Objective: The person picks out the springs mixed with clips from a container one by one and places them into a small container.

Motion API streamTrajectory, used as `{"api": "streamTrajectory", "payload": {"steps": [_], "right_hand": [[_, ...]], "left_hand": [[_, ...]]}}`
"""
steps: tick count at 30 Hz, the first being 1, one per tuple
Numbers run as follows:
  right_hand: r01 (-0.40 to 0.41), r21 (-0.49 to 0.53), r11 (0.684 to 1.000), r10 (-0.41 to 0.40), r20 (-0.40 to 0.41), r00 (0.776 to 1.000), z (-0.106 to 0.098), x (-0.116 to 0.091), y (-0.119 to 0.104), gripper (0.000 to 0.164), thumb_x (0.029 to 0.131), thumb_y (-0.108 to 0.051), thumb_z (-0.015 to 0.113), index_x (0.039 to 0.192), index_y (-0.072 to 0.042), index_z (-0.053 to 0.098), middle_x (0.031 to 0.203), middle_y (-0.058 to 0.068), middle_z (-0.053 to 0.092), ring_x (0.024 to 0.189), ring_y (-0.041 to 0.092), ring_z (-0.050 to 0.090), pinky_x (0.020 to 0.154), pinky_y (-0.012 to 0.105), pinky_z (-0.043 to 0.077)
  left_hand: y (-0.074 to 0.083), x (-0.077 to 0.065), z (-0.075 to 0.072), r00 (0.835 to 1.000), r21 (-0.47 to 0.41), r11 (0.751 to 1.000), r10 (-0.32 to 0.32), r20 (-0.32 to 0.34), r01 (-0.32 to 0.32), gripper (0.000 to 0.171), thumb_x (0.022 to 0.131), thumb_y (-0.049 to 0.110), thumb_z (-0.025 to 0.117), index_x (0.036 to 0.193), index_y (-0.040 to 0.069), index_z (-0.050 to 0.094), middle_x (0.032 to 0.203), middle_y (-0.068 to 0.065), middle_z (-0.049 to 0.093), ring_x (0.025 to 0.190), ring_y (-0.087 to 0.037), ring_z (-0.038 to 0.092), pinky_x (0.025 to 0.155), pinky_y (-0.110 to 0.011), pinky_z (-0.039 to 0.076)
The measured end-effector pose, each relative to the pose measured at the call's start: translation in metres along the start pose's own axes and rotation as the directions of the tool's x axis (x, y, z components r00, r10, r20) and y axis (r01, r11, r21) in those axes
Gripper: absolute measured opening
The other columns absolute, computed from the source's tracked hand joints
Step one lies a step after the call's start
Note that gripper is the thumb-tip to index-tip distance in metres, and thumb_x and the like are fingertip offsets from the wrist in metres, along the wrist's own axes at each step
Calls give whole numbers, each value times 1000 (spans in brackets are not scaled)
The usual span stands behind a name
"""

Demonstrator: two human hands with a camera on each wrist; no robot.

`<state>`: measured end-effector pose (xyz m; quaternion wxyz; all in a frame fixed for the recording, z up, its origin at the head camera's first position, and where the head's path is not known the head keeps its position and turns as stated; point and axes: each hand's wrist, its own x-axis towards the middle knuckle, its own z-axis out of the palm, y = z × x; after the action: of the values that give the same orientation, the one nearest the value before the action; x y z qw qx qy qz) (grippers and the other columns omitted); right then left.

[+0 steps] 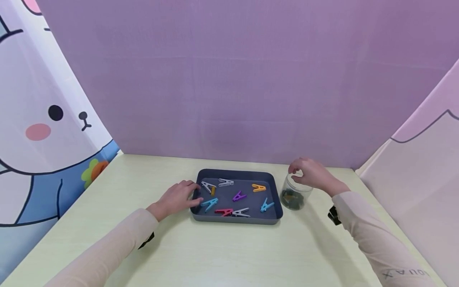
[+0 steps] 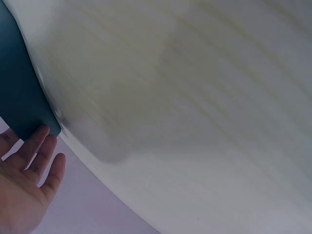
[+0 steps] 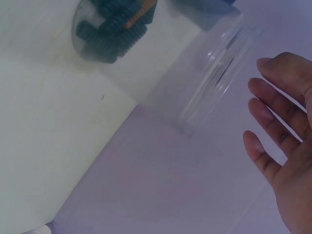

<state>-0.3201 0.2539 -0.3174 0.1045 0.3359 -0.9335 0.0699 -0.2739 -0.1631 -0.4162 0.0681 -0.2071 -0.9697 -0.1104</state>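
A dark grey tray lies on the table, holding several small plastic clothespins. Among them are an orange clothespin, a purple clothespin, a red clothespin and a blue clothespin. At the tray's left side rests my left hand, thumb over the rim and fingertips against the wall. My right hand hovers over the mouth of a clear jar, fingers bent loosely downward. In the right wrist view no object shows between those fingers. Dark green ridged pieces and an orange one fill the jar's bottom.
The jar stands close to the tray's right edge on a pale wooden table. Behind the table hangs a purple cloth. A cartoon-printed cloth covers the left side, and another printed cloth hangs on the right.
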Motion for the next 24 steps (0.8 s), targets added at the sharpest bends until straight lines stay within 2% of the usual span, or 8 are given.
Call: {"api": "streamTrajectory", "payload": {"steps": [9,17,24], "right_hand": [[68,-14,998,-69,-7,998,10,11,-18,14,74,-10,71,87,-14,68,85,0,66,80,19,58,66,34,48],[131,-11,991,-130,51,990,25,19,-37,13,76,-12,70,89,-13,69,88,-2,65,82,16,57,71,33,49],[165,-15,986,-163,83,983,40,25,-53,15,74,-13,71,89,-14,69,86,-3,64,80,13,55,71,33,48]], "left_hand": [[0,0,-1,1000,2,1000,4,-5,-4,45,82,47,61,109,11,62,110,-9,61,96,-24,57,84,-43,48],[0,0,0,1000,0,1000,14,-19,-14,45,81,47,61,108,11,62,107,-8,61,93,-23,57,82,-41,48],[-1,0,0,1000,1,1000,11,-15,-11,45,82,47,61,108,11,62,108,-8,61,94,-23,57,83,-42,48]]}}
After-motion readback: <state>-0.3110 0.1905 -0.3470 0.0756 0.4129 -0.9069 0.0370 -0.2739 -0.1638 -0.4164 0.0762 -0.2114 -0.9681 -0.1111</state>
